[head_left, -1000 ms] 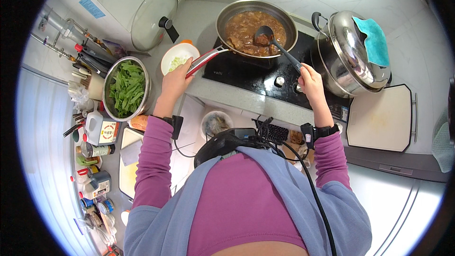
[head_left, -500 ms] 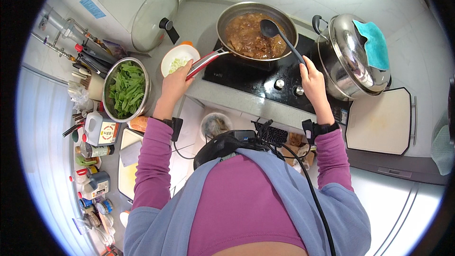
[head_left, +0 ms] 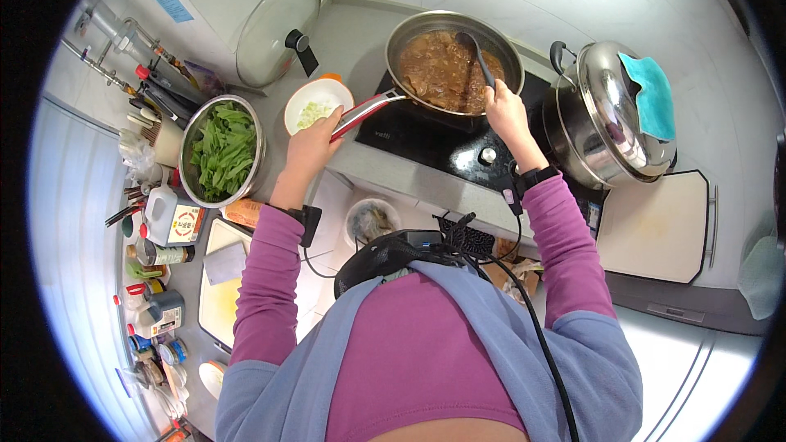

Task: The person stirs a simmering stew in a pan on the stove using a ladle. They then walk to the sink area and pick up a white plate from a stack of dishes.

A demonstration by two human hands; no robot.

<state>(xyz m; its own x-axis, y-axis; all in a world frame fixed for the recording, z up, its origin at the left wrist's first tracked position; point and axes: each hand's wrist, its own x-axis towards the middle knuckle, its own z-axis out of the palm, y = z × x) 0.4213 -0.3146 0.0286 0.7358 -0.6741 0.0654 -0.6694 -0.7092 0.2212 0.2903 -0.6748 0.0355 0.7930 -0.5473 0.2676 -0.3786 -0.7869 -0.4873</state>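
Nearer to the pan now than in the earlier frame, the right hand (head_left: 508, 115) has shifted forward and leftward, and the dark grey long-handled ladle (head_left: 480, 59) in its fingers stands steeper. That hand is closed on the ladle's handle; the ladle's head lies beyond the grip, toward the stew's far edge, how deep I cannot tell.

The left hand (head_left: 315, 146) stays wrapped around the red-and-silver pan handle (head_left: 366, 115). Forward and right of this grip, the round, dark-walled metal frying pan (head_left: 511, 51) sits over the black glass hob (head_left: 426, 147), holding brown, saucy stew (head_left: 430, 69).

As for progress, the stew's pieces are already browned and coated in sauce, and the domed glass lid (head_left: 270, 37) is off, ahead of the left grip. Chopped pale-green bits (head_left: 311, 115) remain in the white, orange-rimmed bowl (head_left: 332, 92) just beside that grip; leafy greens (head_left: 223, 151) fill the round steel bowl (head_left: 259, 147) farther left, none visible in the pan.
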